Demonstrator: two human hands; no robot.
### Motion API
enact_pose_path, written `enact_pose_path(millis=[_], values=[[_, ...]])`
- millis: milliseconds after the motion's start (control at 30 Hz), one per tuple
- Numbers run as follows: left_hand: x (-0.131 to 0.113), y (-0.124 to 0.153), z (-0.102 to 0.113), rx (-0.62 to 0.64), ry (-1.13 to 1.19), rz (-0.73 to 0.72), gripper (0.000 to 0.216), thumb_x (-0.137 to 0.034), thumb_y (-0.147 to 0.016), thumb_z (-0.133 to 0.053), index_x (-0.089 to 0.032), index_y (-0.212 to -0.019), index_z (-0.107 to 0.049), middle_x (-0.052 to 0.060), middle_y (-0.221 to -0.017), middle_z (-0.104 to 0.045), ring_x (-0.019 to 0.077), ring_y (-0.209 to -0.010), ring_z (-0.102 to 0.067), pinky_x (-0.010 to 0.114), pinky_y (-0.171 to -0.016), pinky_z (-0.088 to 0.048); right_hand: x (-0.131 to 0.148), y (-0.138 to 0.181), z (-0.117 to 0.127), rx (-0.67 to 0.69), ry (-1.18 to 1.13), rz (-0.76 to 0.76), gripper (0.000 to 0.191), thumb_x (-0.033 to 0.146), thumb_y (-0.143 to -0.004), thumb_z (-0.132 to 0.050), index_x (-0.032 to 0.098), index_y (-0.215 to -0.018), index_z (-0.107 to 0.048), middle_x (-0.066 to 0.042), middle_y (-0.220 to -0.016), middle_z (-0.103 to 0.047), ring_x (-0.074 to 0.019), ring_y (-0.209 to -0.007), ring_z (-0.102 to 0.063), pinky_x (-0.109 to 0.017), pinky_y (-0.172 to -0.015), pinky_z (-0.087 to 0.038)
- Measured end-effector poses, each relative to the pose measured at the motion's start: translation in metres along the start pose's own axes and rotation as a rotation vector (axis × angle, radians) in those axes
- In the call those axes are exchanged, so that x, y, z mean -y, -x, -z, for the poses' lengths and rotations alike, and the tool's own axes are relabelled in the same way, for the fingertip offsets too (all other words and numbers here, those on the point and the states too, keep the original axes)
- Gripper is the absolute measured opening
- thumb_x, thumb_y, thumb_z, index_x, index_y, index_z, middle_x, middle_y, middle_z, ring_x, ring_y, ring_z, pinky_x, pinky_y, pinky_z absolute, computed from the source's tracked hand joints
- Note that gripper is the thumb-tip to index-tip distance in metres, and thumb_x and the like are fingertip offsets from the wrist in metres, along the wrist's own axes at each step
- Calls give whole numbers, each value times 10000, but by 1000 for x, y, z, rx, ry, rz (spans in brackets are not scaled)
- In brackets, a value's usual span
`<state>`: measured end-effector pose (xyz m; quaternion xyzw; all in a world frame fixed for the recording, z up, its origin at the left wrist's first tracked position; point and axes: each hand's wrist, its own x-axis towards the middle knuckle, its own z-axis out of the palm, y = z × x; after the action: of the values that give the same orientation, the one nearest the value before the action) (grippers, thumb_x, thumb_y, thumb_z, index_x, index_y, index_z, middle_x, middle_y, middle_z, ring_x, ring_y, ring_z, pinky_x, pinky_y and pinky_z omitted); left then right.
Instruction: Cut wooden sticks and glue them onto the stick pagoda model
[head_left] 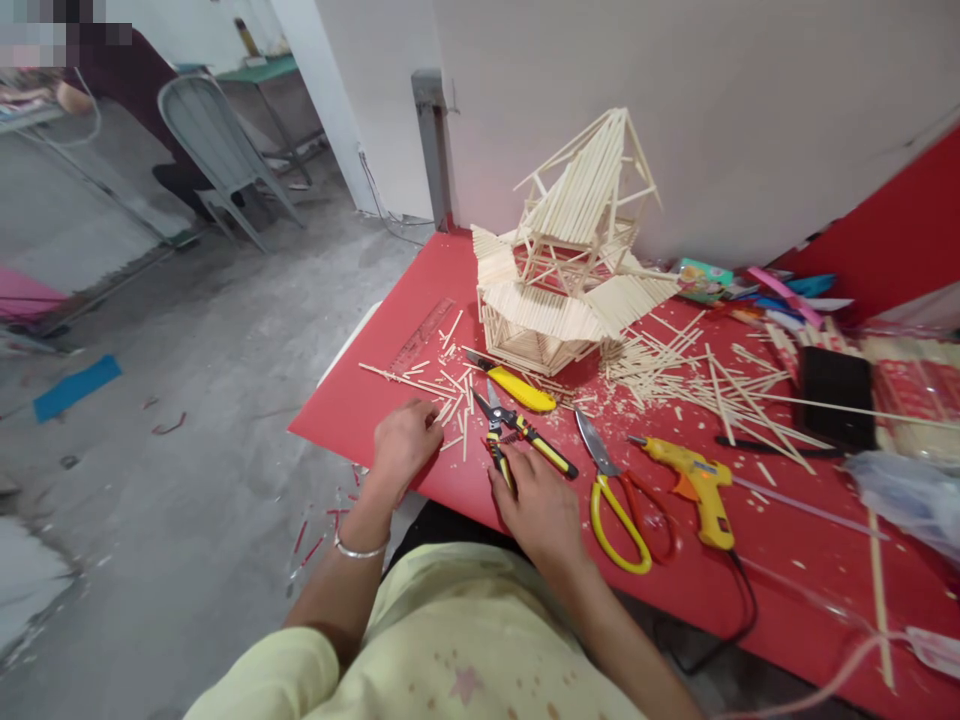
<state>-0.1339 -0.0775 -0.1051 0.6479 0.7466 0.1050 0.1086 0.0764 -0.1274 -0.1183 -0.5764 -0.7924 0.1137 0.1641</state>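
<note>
My left hand (406, 441) rests on the red table (360, 405) with its fingers curled over short wooden sticks (452, 400); what it pinches is hidden. My right hand (536, 505) lies on the table with its fingers on the handles of the black-and-yellow cutting pliers (517, 430). A yellow utility knife (517, 388) lies just beyond the pliers. Farther back stands a stick-built model house (574, 255).
Yellow-handled scissors (615, 490) and a yellow glue gun (697, 485) lie to the right. Loose sticks (697, 375), a red ruler (421, 337), a black phone (836, 395) and craft clutter cover the table's right side. A grey chair (214, 140) and a seated person (127, 70) are far left.
</note>
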Motion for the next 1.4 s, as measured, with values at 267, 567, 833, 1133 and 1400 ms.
enact_pose_path(millis=[267, 567, 833, 1133, 1400], values=[[-2, 1, 8, 73, -19, 48, 243, -219, -805, -516, -259, -993, -666, 46, -975, -663, 201, -900, -590, 263, -654, -366, -2, 0, -4, 9, 17, -5, 396, 408, -956, -390, 232, -1283, -526, -65, -1075, -638, -190, -922, -601, -288, -732, -427], [-7, -2, -5, 19, -116, -52, 294, -324, -928, -382, -218, -901, -654, 61, -984, -628, 181, -863, -586, 266, -604, -327, -1, 0, -2, 7, 24, 4, 398, 401, -958, -386, 216, -1277, -537, -81, -1085, -636, -195, -947, -599, -289, -751, -433], [-18, 0, 4, 104, -204, -81, 262, -278, -924, -378, -158, -930, -611, 112, -1055, -604, 188, -809, -570, 278, -571, -298, 0, 6, 5, -1, 17, 5, 382, 373, -935, -434, 227, -1271, -543, -84, -1112, -637, -206, -963, -598, -305, -764, -450], [-13, -11, 0, 98, -207, -148, 166, -185, -835, -441, -161, -828, -605, 112, -972, -626, 196, -768, -596, 277, -571, -322, -4, 10, 23, -153, 41, 26, 322, 327, -921, -471, 247, -1218, -565, -74, -1144, -642, -206, -1020, -611, -307, -800, -474], [-7, -16, 17, -8, 365, -146, 154, -253, -799, -524, -172, -747, -644, 35, -674, -622, 154, -614, -556, 252, -561, -373, -21, 12, 26, -223, 32, 7, 313, 338, -923, -471, 282, -1210, -581, -40, -1093, -656, -184, -955, -623, -296, -784, -470]])
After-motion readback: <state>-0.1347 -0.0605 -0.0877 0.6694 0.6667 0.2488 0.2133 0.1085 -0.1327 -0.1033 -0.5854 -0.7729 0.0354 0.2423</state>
